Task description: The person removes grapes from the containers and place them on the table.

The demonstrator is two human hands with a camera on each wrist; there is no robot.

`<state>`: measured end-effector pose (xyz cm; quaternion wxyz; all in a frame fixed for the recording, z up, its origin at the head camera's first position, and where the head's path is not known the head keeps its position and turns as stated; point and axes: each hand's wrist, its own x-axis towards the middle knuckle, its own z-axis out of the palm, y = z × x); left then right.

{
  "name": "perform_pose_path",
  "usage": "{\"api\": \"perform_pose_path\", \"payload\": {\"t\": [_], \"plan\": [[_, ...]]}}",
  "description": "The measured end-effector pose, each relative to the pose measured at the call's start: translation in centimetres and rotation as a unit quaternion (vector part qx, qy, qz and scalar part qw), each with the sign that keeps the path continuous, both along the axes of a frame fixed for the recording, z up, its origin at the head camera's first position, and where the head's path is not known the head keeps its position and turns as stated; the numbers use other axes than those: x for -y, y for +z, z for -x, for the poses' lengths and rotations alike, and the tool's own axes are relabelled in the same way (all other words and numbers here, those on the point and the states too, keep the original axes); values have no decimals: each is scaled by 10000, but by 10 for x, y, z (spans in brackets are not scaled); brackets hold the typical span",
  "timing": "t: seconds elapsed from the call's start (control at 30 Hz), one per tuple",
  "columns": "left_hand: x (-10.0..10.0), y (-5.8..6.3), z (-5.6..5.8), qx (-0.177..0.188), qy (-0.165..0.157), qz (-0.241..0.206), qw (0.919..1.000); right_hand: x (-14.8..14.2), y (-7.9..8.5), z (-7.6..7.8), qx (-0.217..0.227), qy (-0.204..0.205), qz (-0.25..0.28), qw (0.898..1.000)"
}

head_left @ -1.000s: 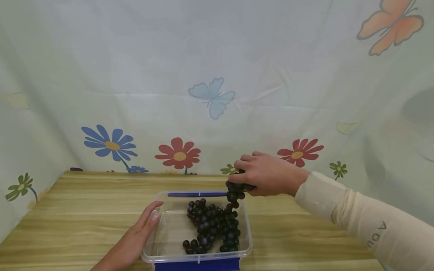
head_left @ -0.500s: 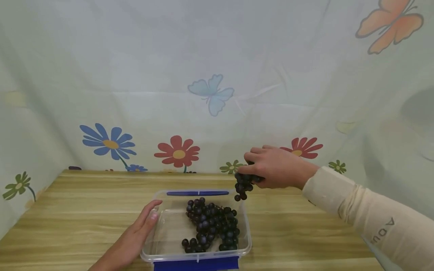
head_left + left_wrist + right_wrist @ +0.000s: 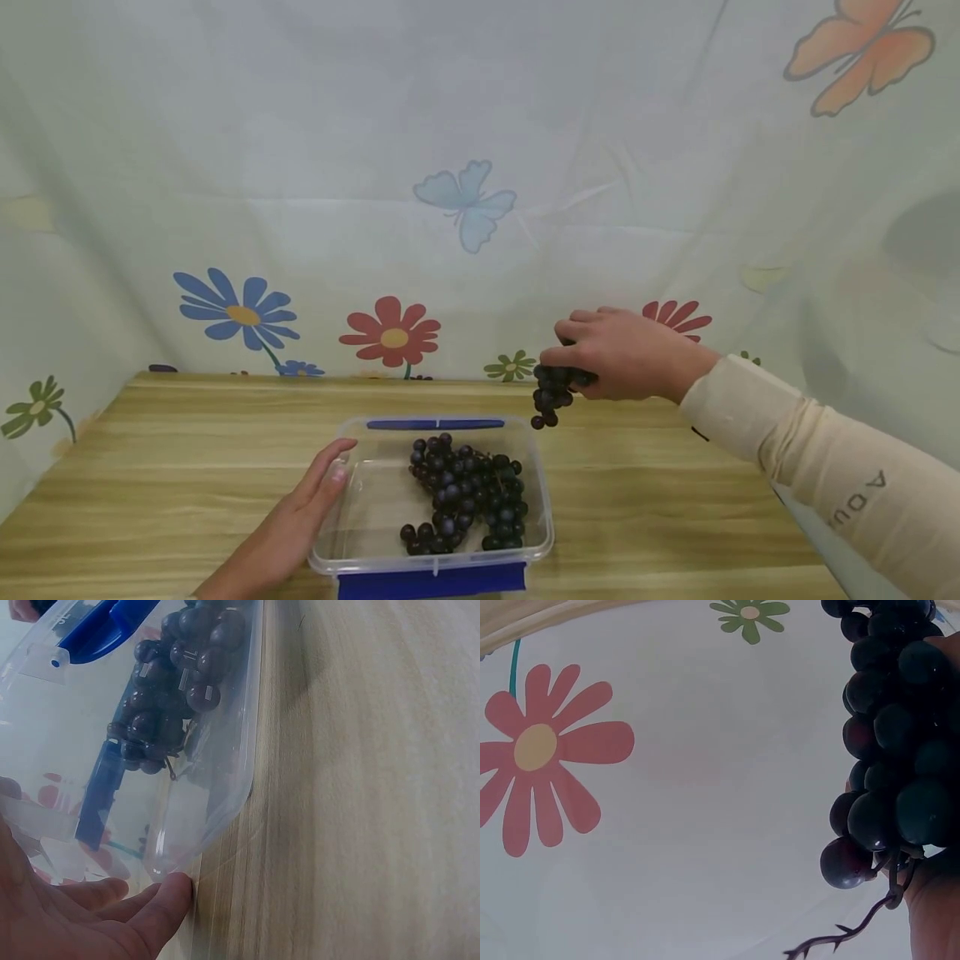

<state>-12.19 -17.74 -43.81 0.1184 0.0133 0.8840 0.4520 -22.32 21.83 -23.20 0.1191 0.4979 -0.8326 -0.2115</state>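
My right hand point(image 3: 630, 352) grips a bunch of dark grapes point(image 3: 553, 390) in the air, over the table beyond the container's back right corner. In the right wrist view the bunch point(image 3: 892, 742) fills the right side, with a thin bare stem sticking out below. A clear plastic container point(image 3: 543, 500) with blue clips sits on the table, and more dark grapes point(image 3: 457, 487) lie in its middle and right part. My left hand point(image 3: 281, 525) rests against the container's left side. In the left wrist view its fingers point(image 3: 169, 904) lie extended along the outer wall, near a bottom corner.
The light wood-grain table point(image 3: 645, 500) ends at the back against a white curtain point(image 3: 315, 167) printed with flowers and butterflies. Curtain also stands at the left and right. A blue clip point(image 3: 431, 579) hangs down at the container's front.
My right hand has lifted the bunch up and to the right, away from the grapes in the container. The left hand has stayed at the container's side.
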Motion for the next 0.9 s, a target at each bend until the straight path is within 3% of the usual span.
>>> {"api": "perform_pose_path", "payload": {"t": [0.63, 0.9], "plan": [[-2, 1, -1, -132, -1, -37, 9999, -11, 13, 7, -3, -252, -147, 9996], [-3, 0, 1, 8, 60, -106, 9999, -15, 14, 5, 116, -487, -150, 9986]]}}
